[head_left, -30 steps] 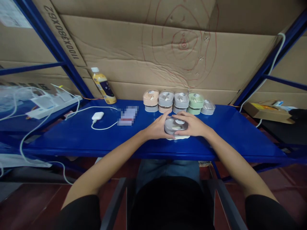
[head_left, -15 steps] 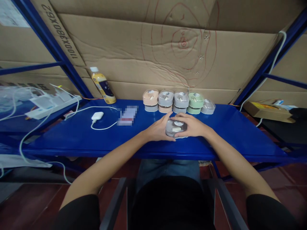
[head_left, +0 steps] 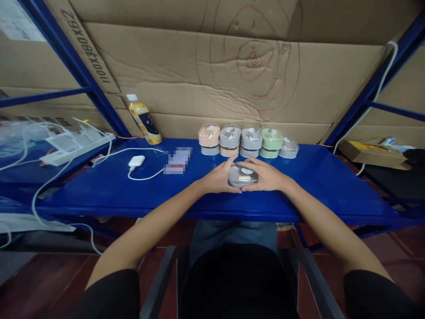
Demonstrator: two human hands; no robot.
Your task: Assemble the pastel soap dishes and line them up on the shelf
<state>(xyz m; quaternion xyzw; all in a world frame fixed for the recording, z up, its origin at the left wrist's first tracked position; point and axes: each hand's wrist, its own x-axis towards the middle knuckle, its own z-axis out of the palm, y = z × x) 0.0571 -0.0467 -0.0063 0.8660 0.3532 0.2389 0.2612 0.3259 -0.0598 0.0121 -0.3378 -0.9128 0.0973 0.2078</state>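
Note:
A small grey lidded plastic box (head_left: 243, 176) lies on the blue metal shelf (head_left: 315, 186), with a pale oblong part showing under its clear top. My left hand (head_left: 217, 177) grips its left side, and my right hand (head_left: 266, 175) grips its right side, with fingertips meeting at the near edge. Behind my hands, a row of similar boxes (head_left: 249, 141) in peach, grey and green stands mostly in stacked pairs. Neither hand touches that row.
A yellow drink bottle (head_left: 144, 122), a white charger (head_left: 136, 161) with its cable, and a pixelated flat item (head_left: 177, 160) stand left of my hands. A power strip (head_left: 76, 148) with tangled white cables lies further left. Cardboard backs the shelf.
The white piece showing under the box's near edge is no longer visible. The box sits slightly lower and flatter between my hands, which have drawn closer to it.

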